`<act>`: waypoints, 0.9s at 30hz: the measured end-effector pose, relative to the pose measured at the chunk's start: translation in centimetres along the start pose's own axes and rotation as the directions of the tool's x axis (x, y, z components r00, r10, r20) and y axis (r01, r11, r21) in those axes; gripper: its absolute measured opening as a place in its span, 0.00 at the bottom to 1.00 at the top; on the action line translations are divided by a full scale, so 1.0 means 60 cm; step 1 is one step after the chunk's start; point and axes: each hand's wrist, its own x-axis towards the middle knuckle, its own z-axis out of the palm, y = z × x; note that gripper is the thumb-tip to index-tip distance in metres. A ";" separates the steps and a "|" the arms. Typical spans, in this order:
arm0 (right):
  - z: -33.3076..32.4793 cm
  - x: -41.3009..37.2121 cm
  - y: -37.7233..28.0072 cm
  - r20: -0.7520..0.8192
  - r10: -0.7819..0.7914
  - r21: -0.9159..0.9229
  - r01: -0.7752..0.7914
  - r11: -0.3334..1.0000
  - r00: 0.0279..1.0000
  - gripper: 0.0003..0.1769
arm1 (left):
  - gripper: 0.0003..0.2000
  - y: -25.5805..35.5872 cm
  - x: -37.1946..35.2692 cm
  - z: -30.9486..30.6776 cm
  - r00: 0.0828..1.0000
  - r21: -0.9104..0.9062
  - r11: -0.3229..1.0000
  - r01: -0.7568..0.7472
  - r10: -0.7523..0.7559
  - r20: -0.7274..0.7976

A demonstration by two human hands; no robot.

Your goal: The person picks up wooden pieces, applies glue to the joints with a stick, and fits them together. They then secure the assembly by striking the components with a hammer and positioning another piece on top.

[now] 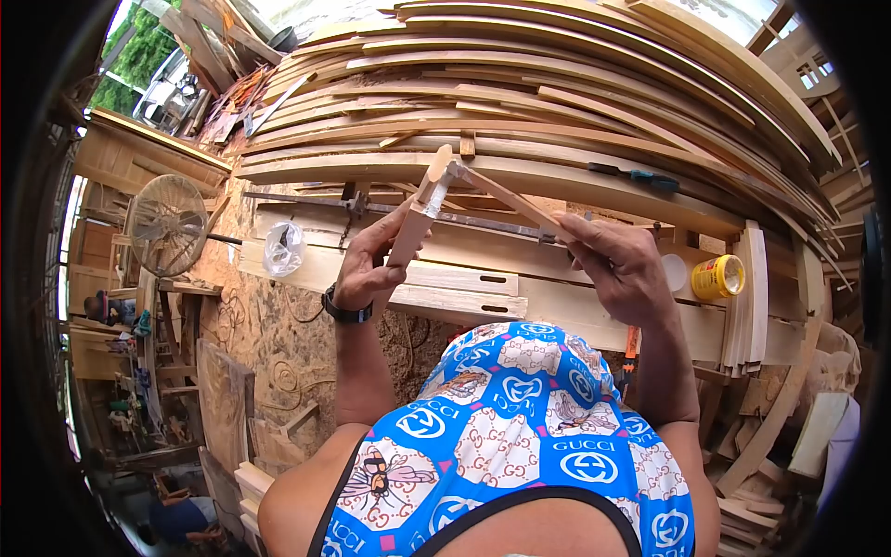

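Note:
My left hand (368,262), a dark watch on its wrist, is closed around a wooden piece (414,234) held up at a slant. This piece has a rounded tenon at its upper end, and whitish glue (432,200) coats the wood below the tip. In my right hand (620,265) a thin wooden stick (510,201) is pinched between the fingers. The stick's far end carries a whitish smear and meets the tenon's side. Below my hands, two pale slats (455,304) with slots lie side by side on the bench.
A yellow tub (717,277) stands at the right beside a white lid (674,272). Behind my hands a long bar clamp (483,221) lies before stacked boards (557,102). A plastic bag (284,249) sits at the bench's left, near a fan (168,226).

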 end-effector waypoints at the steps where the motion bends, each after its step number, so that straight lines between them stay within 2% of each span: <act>1: 0.001 0.000 0.000 -0.001 -0.007 -0.003 0.007 1.000 1.000 0.22 | 0.43 0.002 0.001 0.002 1.000 -0.004 1.000 -0.024 0.024 0.009; 4: 0.002 -0.002 -0.003 -0.004 0.037 0.028 -0.037 0.999 0.999 0.19 | 0.43 0.004 0.002 0.006 0.999 -0.001 0.999 -0.035 0.035 0.006; 8: 0.000 -0.009 -0.011 0.014 0.053 0.067 -0.053 0.996 0.999 0.19 | 0.42 0.003 0.001 0.007 0.999 0.030 0.999 -0.031 0.031 -0.010; 11: -0.007 -0.011 -0.023 0.092 0.105 0.087 -0.114 0.990 0.990 0.20 | 0.42 0.002 0.001 0.005 1.000 0.043 0.999 -0.024 0.025 -0.009; 14: -0.012 -0.013 -0.031 0.089 0.018 0.044 -0.022 0.999 0.996 0.22 | 0.42 0.009 0.002 0.014 1.000 0.037 0.999 -0.014 0.015 -0.021; 16: -0.020 -0.013 -0.043 0.170 -0.017 0.122 -0.004 0.993 0.985 0.24 | 0.42 0.019 0.002 0.024 0.997 0.026 0.999 0.024 -0.022 -0.069; 17: -0.017 -0.016 -0.042 0.170 -0.019 0.122 -0.002 0.993 0.985 0.24 | 0.42 0.017 0.003 0.022 0.997 0.026 0.999 0.023 -0.021 -0.069; 19: -0.010 -0.021 -0.038 -0.006 -0.061 0.174 0.061 0.983 0.998 0.25 | 0.41 0.009 0.005 0.014 0.999 0.044 0.999 0.023 -0.022 -0.037; 20: -0.013 -0.020 -0.039 -0.015 -0.040 0.103 0.042 0.994 0.999 0.24 | 0.41 0.007 0.004 0.010 0.999 0.044 0.999 0.023 -0.021 -0.037; 24: -0.012 -0.015 -0.035 0.039 -0.005 0.056 0.002 0.998 0.999 0.24 | 0.40 0.005 0.004 0.011 0.999 0.049 0.998 0.027 -0.026 -0.025; 27: -0.002 -0.015 -0.028 0.026 -0.073 0.050 0.072 0.996 0.997 0.25 | 0.40 0.008 0.006 0.016 0.999 0.023 0.999 0.026 -0.026 -0.023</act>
